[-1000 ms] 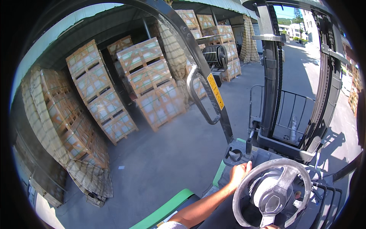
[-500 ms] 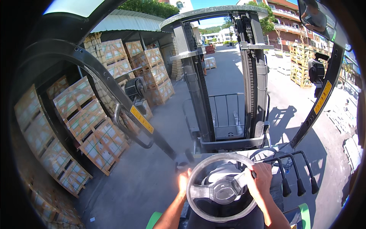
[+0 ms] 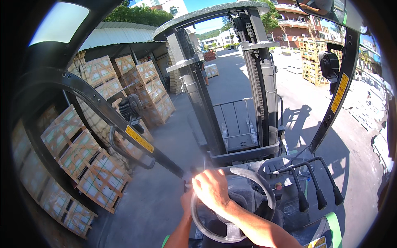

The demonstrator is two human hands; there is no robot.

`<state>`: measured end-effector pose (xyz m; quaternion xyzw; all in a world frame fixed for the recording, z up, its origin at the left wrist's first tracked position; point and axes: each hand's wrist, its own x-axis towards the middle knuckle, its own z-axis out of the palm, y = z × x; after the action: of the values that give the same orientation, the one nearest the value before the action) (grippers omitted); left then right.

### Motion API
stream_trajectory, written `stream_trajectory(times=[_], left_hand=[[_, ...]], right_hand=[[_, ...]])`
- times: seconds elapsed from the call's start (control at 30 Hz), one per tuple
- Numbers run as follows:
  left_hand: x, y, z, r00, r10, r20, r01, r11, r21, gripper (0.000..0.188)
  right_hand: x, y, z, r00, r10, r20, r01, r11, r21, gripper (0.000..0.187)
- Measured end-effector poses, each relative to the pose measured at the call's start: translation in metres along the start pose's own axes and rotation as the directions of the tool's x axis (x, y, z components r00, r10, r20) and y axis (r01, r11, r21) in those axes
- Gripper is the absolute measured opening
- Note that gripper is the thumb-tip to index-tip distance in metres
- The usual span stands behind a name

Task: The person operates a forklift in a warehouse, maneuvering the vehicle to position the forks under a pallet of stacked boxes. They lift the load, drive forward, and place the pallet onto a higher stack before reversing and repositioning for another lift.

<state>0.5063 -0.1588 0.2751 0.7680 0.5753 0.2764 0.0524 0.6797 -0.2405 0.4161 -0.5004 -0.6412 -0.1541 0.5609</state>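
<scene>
Down at the lower middle of the frame: steering wheel [image 3: 233,204], grey, seen from the driver's seat of a forklift. Right hand [image 3: 211,189] crossed over onto the upper left of the rim, fingers curled and clamped on it, forearm running in from the lower right. Left hand [image 3: 187,197] just beside and partly under the right one, at the left edge of the wheel; mostly hidden, so cannot tell whether closed on the rim or on a knob there.

Right of the wheel: three black control levers [image 3: 316,186] with round knobs, standing side by side, and a small red button [image 3: 278,186] near them. Straight ahead, centre of the frame: mast [image 3: 264,95] rising to the overhead guard, with a wire load backrest [image 3: 235,124] low between the rails. Left of centre: black cab pillar [image 3: 103,107] slanting across, carrying a yellow label [image 3: 139,139] and a small round fan [image 3: 130,108].

Left side of the frame: stacked crates [image 3: 82,161] wrapped in wooden slats, several high, under a corrugated roof [image 3: 120,35]. Upper right: more pallets [image 3: 311,62] in the sunlit yard, and buildings beyond. Forklift's shadow on the concrete at the right.
</scene>
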Motion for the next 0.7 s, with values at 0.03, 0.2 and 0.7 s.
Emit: stream_trajectory(times=[0.03,0.2,0.7], left_hand=[[0.014,-0.005,0.001,1.0,-0.018,-0.01,0.018,0.997,-0.072,0.045],[0.108,-0.004,0.03,0.998,-0.062,0.007,0.061,0.948,-0.314,0.034],[0.417,-0.12,0.164,0.981,0.14,0.134,-0.08,0.924,-0.373,0.057]], right_hand=[[0.012,0.021,-0.006,0.999,0.036,-0.041,-0.036,0.999,0.001,0.012],[0.016,0.111,-0.051,0.959,0.236,-0.157,-0.251,0.964,-0.083,0.012],[0.122,0.226,0.195,0.893,0.236,-0.384,-0.334,0.918,-0.212,0.013]])
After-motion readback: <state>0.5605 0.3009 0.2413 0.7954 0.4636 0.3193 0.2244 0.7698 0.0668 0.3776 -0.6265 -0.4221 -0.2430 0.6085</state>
